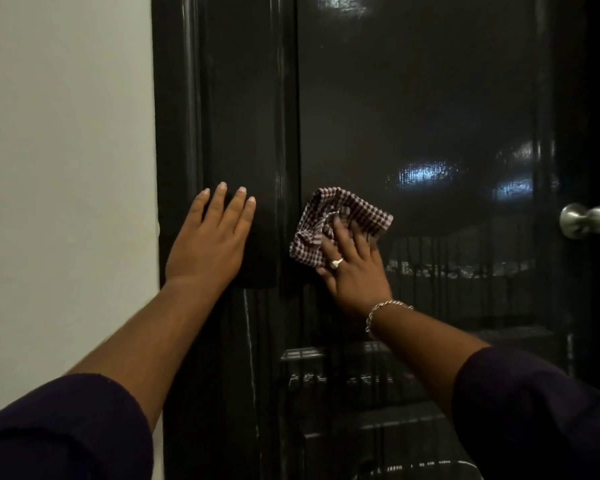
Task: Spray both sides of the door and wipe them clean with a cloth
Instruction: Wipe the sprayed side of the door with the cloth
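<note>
— Dark sleeves (59,424) fill the bottom corners, nearest the lens, and both bare forearms reach up from them. What does each end on?

— Left hand (208,244) lies flat on the black door frame (222,116), fingers straight and slightly spread, palm pressed against the wood beside the white wall (66,168). It holds nothing; it looks like a brace.

— And the other one?

— Right hand (352,268), with a ring and a wrist chain, presses a checked cloth (343,216) against the door (430,116), near its left edge, about level with the metal knob (589,220), which sits well apart at the far right. The fingers lie mostly straight over the bunched fabric, pushing rather than pinching.

— How would that cloth behave?

— Soft, light and floppy, judging by its folds. It likely slides under a flat palm and could roll up at the edge, so keeping it wadded under the fingers seems sensible.

— And the door itself?

— Glossy and hard, with bright reflections; probably slick where wet. Whether it swings freely cannot be told. No spray bottle shows.
</note>
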